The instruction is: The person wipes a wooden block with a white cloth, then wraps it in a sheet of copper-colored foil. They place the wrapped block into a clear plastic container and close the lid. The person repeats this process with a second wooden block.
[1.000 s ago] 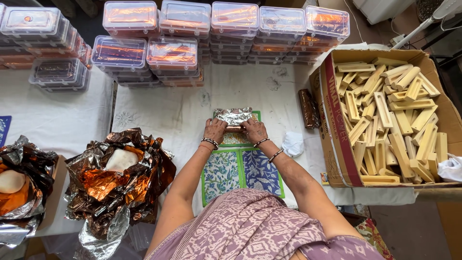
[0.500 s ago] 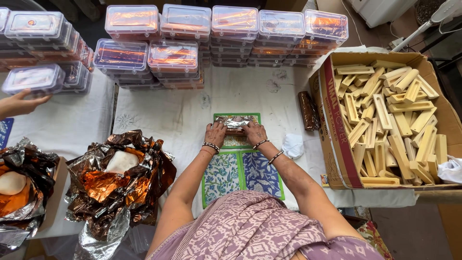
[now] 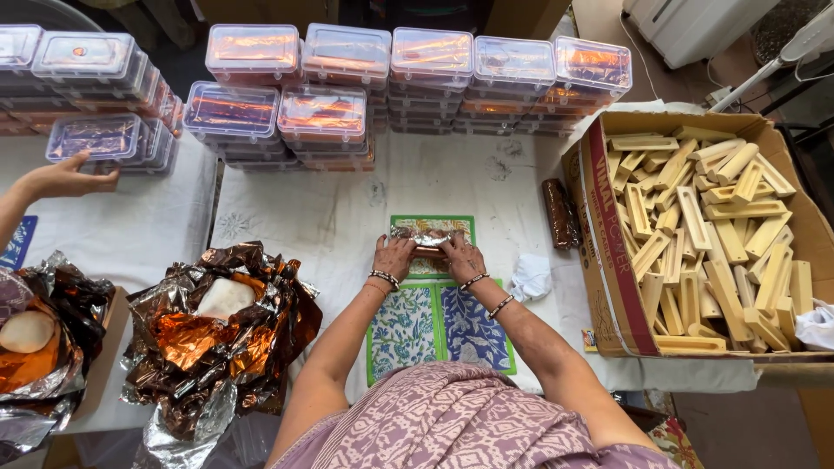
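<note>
Hands [image 3: 427, 258] | both still pressing foil bundle [image 3: 423, 237] (flatter now) | co-worker's hand [image 3: 65, 178] nearer boxes [image 3: 104, 139]

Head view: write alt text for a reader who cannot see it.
A person's left hand and right hand press a foil wrap on a floral mat on a white table. A cardboard box of pale wooden pieces sits at right, crumpled foil sheets at left, stacked clear tubs beyond; another person's hand touches one.

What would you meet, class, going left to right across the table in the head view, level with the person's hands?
Pile of copper foil sheets → left hand → foil-wrapped bar → right hand → white crumpled cloth → cardboard box of wooden moulds.
</note>
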